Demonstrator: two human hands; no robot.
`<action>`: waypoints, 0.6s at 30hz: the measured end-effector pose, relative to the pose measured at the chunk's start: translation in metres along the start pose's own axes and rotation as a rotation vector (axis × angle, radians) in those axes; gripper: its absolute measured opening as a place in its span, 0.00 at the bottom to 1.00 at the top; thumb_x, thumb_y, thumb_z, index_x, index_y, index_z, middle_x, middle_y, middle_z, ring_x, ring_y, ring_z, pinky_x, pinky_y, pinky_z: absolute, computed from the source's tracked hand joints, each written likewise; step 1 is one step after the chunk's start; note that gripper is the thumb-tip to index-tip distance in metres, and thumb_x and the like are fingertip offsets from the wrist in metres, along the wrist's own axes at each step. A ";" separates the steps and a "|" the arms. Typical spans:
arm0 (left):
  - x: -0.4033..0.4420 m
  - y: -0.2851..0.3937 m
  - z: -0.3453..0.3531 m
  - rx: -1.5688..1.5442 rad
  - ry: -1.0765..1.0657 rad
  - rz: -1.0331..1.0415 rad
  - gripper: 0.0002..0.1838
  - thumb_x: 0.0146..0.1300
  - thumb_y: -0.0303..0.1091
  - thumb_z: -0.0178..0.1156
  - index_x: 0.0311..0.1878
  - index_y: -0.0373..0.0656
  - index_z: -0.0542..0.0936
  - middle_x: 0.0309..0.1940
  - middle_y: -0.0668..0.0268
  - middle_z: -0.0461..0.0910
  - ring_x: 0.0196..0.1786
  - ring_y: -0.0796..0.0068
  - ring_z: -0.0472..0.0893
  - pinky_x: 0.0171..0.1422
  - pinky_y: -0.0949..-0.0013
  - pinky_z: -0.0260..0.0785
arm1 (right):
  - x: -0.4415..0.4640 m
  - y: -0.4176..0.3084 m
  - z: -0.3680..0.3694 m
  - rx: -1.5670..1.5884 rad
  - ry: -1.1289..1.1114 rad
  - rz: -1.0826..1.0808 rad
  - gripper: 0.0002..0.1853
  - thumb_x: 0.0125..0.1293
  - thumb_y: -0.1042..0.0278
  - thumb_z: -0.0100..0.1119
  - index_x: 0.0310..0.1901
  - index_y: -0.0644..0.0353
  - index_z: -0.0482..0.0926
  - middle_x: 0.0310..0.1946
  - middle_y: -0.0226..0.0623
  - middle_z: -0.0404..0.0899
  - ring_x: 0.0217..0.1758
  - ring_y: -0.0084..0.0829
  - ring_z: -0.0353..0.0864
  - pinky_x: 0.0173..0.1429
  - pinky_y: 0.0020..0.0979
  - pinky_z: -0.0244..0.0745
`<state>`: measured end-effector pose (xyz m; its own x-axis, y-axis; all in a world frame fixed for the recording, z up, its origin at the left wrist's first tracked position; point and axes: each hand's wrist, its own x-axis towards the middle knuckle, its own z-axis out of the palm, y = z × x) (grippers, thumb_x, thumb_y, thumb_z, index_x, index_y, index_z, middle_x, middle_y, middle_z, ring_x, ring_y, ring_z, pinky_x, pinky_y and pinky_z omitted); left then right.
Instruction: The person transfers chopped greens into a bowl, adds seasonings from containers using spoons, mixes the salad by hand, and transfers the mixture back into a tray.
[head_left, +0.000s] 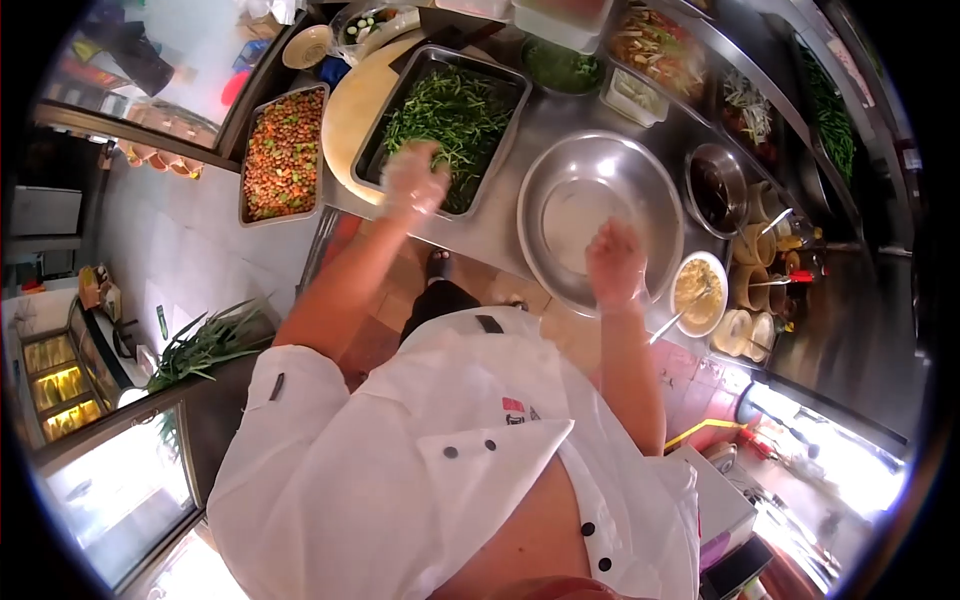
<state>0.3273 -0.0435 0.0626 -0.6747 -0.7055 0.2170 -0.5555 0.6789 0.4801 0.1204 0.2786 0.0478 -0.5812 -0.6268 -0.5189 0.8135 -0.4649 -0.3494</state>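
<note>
My left hand (415, 185), in a clear plastic glove, is above the near left edge of a deep metal tray (487, 200). Chopped green vegetable stalks (455, 125) fill much of that tray. Motion smears the fingers, so their grip cannot be made out. On the other side, my right hand (615, 262), gloved too, hangs over the near right part of a wide steel bowl (555, 205). Its fingers look bent, but blur hides whether they hold anything. I see no food in the bowl. Beside that hand stands a white bowl (722, 300) of chopped pale food with a spoon (668, 325).
A tray of diced orange and brown food (285, 150) stands at the left. The greens tray rests partly over a round board (350, 110). Seasoning pots (755, 245) and a dark sauce bowl (715, 190) line the right. Long green leaves (205, 345) lie at lower left.
</note>
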 end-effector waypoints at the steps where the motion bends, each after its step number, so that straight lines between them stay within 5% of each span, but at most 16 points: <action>1: 0.015 -0.010 -0.017 0.045 0.002 -0.053 0.24 0.65 0.42 0.67 0.61 0.42 0.79 0.58 0.50 0.80 0.60 0.46 0.80 0.64 0.49 0.74 | 0.007 0.008 0.002 -0.008 0.014 -0.008 0.14 0.78 0.60 0.54 0.52 0.61 0.82 0.42 0.36 0.85 0.39 0.32 0.82 0.46 0.33 0.80; 4: 0.060 -0.045 -0.014 0.044 -0.065 0.005 0.34 0.65 0.49 0.67 0.71 0.43 0.73 0.71 0.46 0.70 0.67 0.44 0.75 0.73 0.50 0.69 | 0.031 0.040 0.030 -0.024 -0.081 -0.052 0.14 0.77 0.61 0.56 0.52 0.62 0.82 0.41 0.36 0.85 0.40 0.31 0.82 0.46 0.31 0.79; 7: 0.069 -0.025 0.003 0.258 -0.401 0.095 0.36 0.67 0.58 0.64 0.74 0.53 0.71 0.78 0.46 0.61 0.69 0.39 0.71 0.72 0.50 0.69 | 0.066 0.076 0.063 -0.143 0.017 0.037 0.14 0.74 0.63 0.61 0.54 0.63 0.82 0.41 0.35 0.83 0.41 0.30 0.81 0.47 0.28 0.77; 14: 0.041 -0.079 0.020 0.312 -0.464 0.646 0.25 0.63 0.42 0.64 0.65 0.56 0.80 0.72 0.58 0.69 0.63 0.51 0.73 0.59 0.52 0.73 | 0.052 0.123 0.129 -0.216 0.236 -0.059 0.13 0.77 0.65 0.58 0.54 0.65 0.82 0.42 0.35 0.82 0.43 0.28 0.79 0.47 0.26 0.76; 18: 0.110 -0.098 0.010 0.132 -0.219 0.813 0.22 0.57 0.28 0.62 0.57 0.53 0.83 0.64 0.57 0.75 0.59 0.52 0.76 0.57 0.57 0.75 | 0.051 0.132 0.121 -0.225 0.358 -0.092 0.12 0.78 0.66 0.57 0.53 0.65 0.82 0.42 0.35 0.82 0.44 0.28 0.80 0.47 0.27 0.76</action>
<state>0.3025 -0.1858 0.0313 -0.9594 0.0576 0.2759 0.0995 0.9851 0.1403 0.1957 0.1098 0.0694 -0.6396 -0.3139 -0.7017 0.7660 -0.3364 -0.5478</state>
